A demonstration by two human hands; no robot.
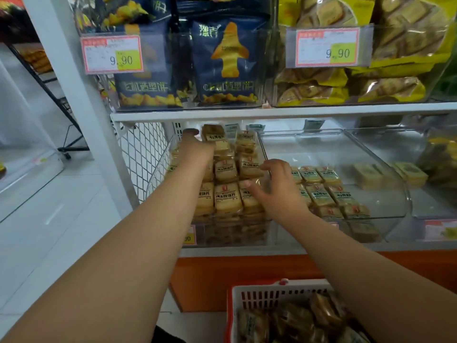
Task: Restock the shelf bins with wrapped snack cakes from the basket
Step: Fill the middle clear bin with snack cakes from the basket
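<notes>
Left hand (197, 147) reaching deep, frame centre, grip not discernible, apparently seating yellow wrapped snack cakes (227, 196) in clear plastic bin (158, 174); right hand (274, 186) spread, steadying front row.

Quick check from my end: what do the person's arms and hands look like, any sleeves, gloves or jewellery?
Both forearms are bare to the frame edge: no sleeves in view. The left hand and right hand wear no gloves, and no watch, bracelet or ring shows.

Head-worn wide-angle view, looking forward and slightly down, close to the shelf bins (333, 149) at frame centre; both forearms reaching in from the bottom edge, basket (252, 293) at lower right.
</notes>
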